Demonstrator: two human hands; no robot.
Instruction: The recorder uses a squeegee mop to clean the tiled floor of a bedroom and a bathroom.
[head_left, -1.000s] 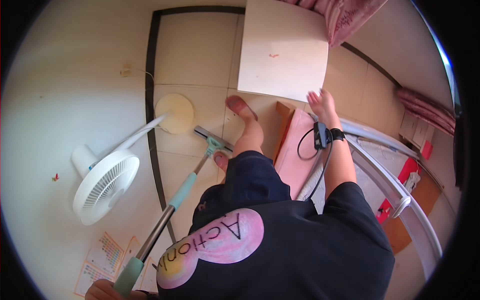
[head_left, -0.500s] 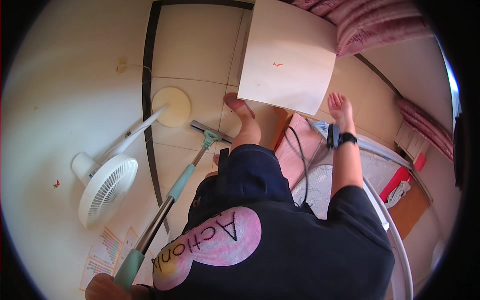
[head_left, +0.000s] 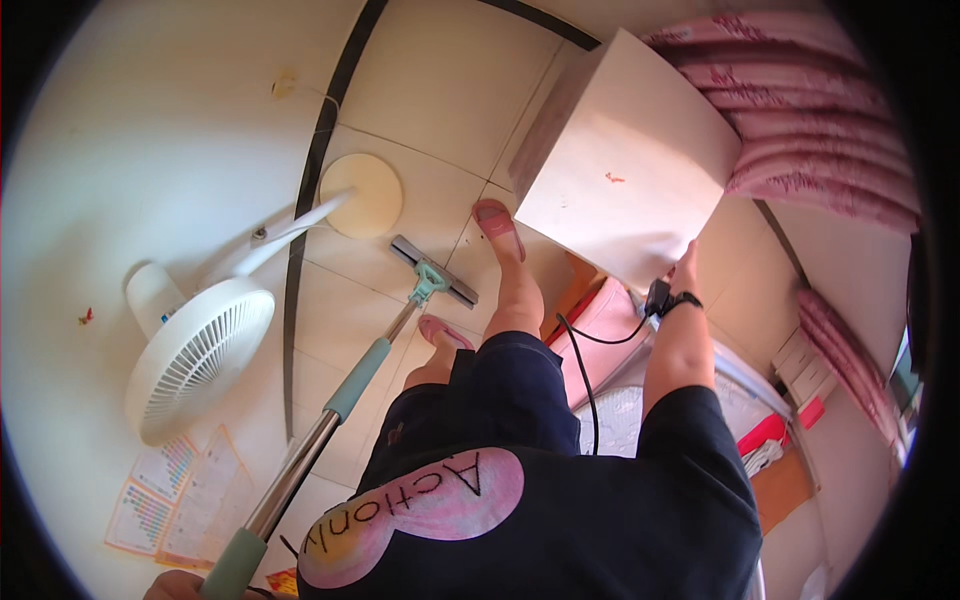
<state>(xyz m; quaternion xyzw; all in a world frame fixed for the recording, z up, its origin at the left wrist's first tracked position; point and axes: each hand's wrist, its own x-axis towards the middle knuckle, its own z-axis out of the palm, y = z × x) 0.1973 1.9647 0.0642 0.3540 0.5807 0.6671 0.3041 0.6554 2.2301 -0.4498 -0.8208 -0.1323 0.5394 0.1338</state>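
My left hand, partly cut off at the lower left edge, is closed round the pale green grip of a flat-headed floor mop. The mop's steel and green pole slants up to a narrow grey head on the tiles, beside my feet in pink slippers. My right hand is at the near right edge of a white box-shaped cabinet; it looks stretched along that edge, its fingers partly hidden. A black device with a cable is strapped at my right wrist.
A white standing fan with a round base stands by the left wall. Pink curtains hang beyond the cabinet. A pink padded piece and a bed with a pale rail lie near my right leg. Printed sheets are on the left wall.
My right hand, raised palm-up before, has turned and come to the cabinet's edge. The view has turned, so the cabinet appears tilted. My left hand still grips the mop.
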